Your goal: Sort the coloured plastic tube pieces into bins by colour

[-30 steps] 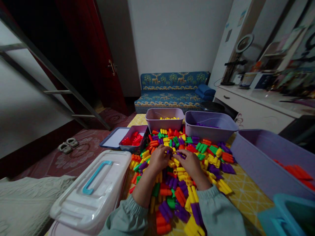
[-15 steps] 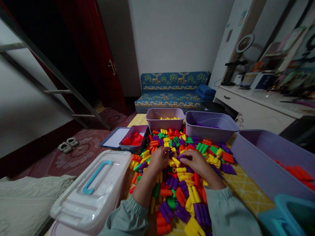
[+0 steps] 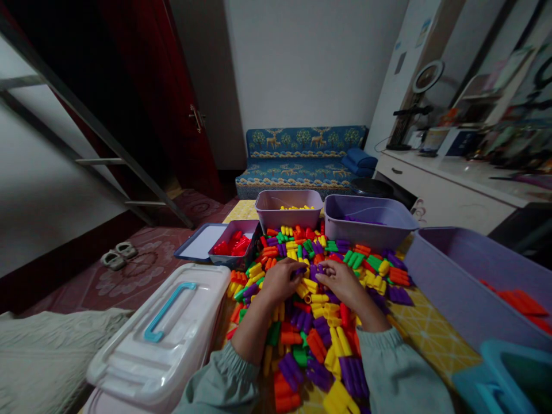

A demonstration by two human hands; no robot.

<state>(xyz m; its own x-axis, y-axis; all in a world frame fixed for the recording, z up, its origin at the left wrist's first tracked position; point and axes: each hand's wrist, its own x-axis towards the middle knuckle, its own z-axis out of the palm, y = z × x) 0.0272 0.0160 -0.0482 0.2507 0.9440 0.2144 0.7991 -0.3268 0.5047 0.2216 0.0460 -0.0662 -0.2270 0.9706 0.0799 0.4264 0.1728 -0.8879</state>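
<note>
Red, orange, yellow, green and purple plastic pieces lie in a heap over a yellow patterned table (image 3: pixel 425 322). Above the middle of the heap, my left hand (image 3: pixel 281 280) has its fingers closed on a small purple piece (image 3: pixel 301 270). Close by on the right, my right hand (image 3: pixel 339 277) pinches another purple piece (image 3: pixel 317 272) between thumb and fingers. A small gap separates the two hands. Yellow pieces (image 3: pixel 319 298) lie just in front of them.
Behind the heap stand a bin with yellow pieces (image 3: pixel 288 217) and a purple bin (image 3: pixel 371 230). A larger bin (image 3: pixel 466 287) at right holds orange-red pieces. At left are a small box of red pieces (image 3: pixel 224 257) and a lidded clear box (image 3: pixel 172 328).
My left hand has shifted slightly right, and the purple piece at its fingertips shows differently. The purple piece at my right fingertips has moved a little and is more upright.
</note>
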